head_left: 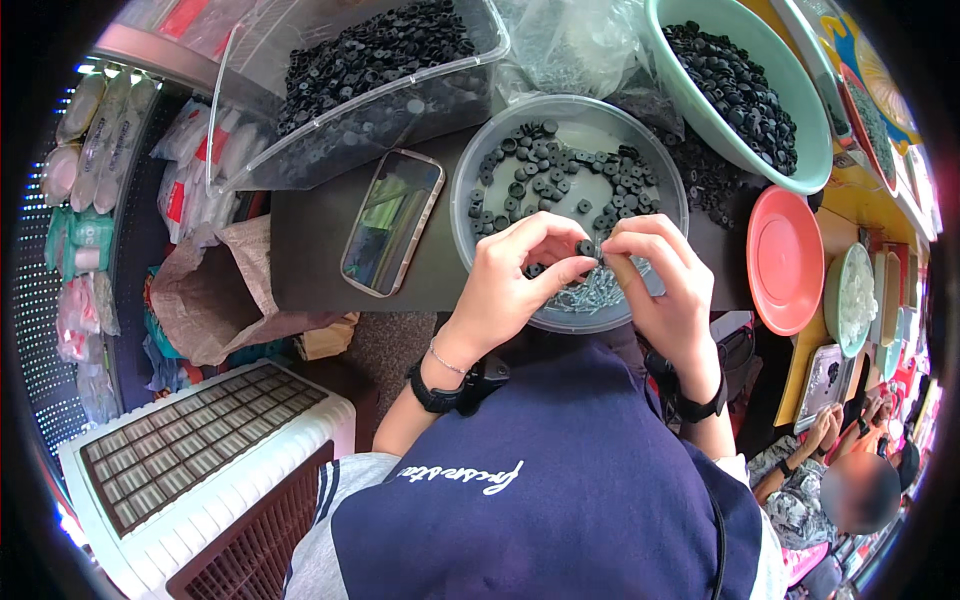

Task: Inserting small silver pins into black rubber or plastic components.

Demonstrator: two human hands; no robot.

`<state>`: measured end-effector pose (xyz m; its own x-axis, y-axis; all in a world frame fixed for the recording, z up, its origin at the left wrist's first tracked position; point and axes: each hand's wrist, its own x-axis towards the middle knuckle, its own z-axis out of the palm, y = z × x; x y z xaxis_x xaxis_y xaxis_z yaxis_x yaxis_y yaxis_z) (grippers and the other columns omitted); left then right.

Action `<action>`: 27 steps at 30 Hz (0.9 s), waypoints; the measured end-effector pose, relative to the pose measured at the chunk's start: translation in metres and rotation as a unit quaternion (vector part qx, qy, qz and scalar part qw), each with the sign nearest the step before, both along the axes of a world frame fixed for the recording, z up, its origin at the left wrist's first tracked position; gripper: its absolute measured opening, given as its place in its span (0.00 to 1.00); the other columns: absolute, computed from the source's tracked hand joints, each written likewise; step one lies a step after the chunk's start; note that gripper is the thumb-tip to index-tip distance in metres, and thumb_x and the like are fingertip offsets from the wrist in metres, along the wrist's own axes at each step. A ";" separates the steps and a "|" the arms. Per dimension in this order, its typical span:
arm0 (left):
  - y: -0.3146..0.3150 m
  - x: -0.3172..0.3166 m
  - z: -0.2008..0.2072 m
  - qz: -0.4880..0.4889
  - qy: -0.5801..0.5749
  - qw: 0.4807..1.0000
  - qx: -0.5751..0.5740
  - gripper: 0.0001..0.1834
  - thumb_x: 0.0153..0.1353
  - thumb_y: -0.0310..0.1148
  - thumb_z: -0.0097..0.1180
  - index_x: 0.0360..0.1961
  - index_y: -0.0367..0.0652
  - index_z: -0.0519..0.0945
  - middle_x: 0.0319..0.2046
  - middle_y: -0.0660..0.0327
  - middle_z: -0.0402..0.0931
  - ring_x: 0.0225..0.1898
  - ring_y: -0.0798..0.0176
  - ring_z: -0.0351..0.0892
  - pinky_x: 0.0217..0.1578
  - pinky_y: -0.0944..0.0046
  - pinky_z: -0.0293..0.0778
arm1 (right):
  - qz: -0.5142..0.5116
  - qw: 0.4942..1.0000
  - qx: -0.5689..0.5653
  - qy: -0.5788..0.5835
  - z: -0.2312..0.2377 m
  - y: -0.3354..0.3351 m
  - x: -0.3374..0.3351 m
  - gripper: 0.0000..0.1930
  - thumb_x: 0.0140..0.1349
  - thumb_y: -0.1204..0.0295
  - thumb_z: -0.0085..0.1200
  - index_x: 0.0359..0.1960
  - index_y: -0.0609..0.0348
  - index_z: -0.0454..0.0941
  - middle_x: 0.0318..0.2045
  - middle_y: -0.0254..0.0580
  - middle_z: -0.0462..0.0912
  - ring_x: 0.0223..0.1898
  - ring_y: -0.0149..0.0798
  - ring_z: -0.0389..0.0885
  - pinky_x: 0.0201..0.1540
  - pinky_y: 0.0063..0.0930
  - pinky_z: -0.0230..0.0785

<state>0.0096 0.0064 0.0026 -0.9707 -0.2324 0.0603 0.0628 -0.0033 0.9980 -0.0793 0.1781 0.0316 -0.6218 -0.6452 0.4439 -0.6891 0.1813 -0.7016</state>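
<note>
Over a round grey plastic basin (468, 150), my two hands meet fingertip to fingertip. My left hand (515, 275) pinches a small black round plastic part (586, 247) between thumb and forefinger. Close against it, the fingers of my right hand (665, 275) are pressed together; what they hold is too small to make out. Inside the basin, loose black round parts (628, 180) lie scattered across the far side. A pile of thin silvery screws (590, 292) gathers at the near side, partly hidden by my hands.
A clear bin (345, 145) of black parts stands far left, with a phone (394, 222) before it. Right are a green basin (815, 150) of black parts and a red plate (785, 260). A white slatted unit (330, 415) stands lower left; another person (800, 500) works lower right.
</note>
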 end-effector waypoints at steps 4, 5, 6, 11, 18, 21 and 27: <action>-0.003 0.000 0.002 -0.018 -0.028 0.999 -0.011 0.11 0.63 0.23 0.66 0.46 0.34 0.81 0.41 0.61 0.82 0.44 0.68 0.84 0.48 0.67 0.80 | -0.028 0.999 -0.009 0.025 -0.001 0.000 -0.001 0.09 0.58 0.82 0.64 0.40 0.60 0.81 0.38 0.43 0.82 0.38 0.44 0.84 0.40 0.32 0.78; -0.003 0.000 0.004 -0.018 -0.028 0.999 -0.011 0.11 0.63 0.23 0.66 0.46 0.34 0.81 0.41 0.61 0.82 0.44 0.68 0.84 0.48 0.67 0.80 | -0.019 0.999 -0.016 0.020 0.000 0.001 -0.001 0.09 0.58 0.82 0.64 0.40 0.60 0.81 0.38 0.43 0.82 0.38 0.45 0.84 0.40 0.32 0.78; -0.003 0.000 0.007 -0.022 -0.025 0.999 -0.029 0.11 0.63 0.24 0.67 0.45 0.34 0.81 0.41 0.61 0.82 0.43 0.68 0.84 0.47 0.67 0.80 | -0.020 0.999 -0.016 0.020 0.000 0.001 -0.001 0.09 0.58 0.82 0.64 0.40 0.60 0.81 0.38 0.43 0.82 0.38 0.45 0.84 0.40 0.32 0.78; 0.000 -0.002 0.005 -0.005 0.023 0.997 -0.075 0.12 0.61 0.27 0.68 0.43 0.34 0.82 0.37 0.60 0.82 0.37 0.67 0.86 0.40 0.67 0.80 | -0.003 1.000 0.008 0.023 0.000 0.001 0.000 0.08 0.59 0.82 0.63 0.39 0.62 0.80 0.38 0.45 0.80 0.38 0.47 0.83 0.40 0.34 0.77; 0.001 -0.002 0.007 -0.009 0.022 0.994 -0.102 0.10 0.61 0.24 0.68 0.43 0.34 0.84 0.39 0.59 0.82 0.39 0.67 0.84 0.42 0.68 0.80 | 0.010 1.000 0.015 0.008 0.002 0.003 -0.001 0.08 0.59 0.82 0.61 0.40 0.63 0.78 0.38 0.46 0.79 0.38 0.48 0.81 0.40 0.36 0.76; 0.001 -0.003 0.006 -0.011 0.038 0.990 -0.139 0.11 0.60 0.24 0.67 0.43 0.34 0.84 0.38 0.58 0.82 0.38 0.66 0.84 0.41 0.67 0.80 | 0.012 0.999 0.015 0.028 0.002 0.003 -0.001 0.08 0.59 0.83 0.61 0.40 0.64 0.78 0.38 0.47 0.79 0.39 0.49 0.81 0.41 0.36 0.76; 0.004 -0.004 0.007 -0.005 0.065 0.984 -0.165 0.11 0.59 0.23 0.67 0.43 0.34 0.84 0.38 0.57 0.82 0.37 0.64 0.84 0.39 0.67 0.80 | 0.010 0.999 0.023 0.025 0.004 0.005 -0.003 0.09 0.58 0.84 0.61 0.40 0.64 0.78 0.38 0.47 0.79 0.39 0.49 0.81 0.41 0.37 0.76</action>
<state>0.0058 0.0099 0.0095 -0.9521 -0.1697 0.2544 0.1916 0.3175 0.9287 -0.0822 0.1835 0.0354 -0.5858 -0.6786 0.4432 -0.7270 0.1983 -0.6574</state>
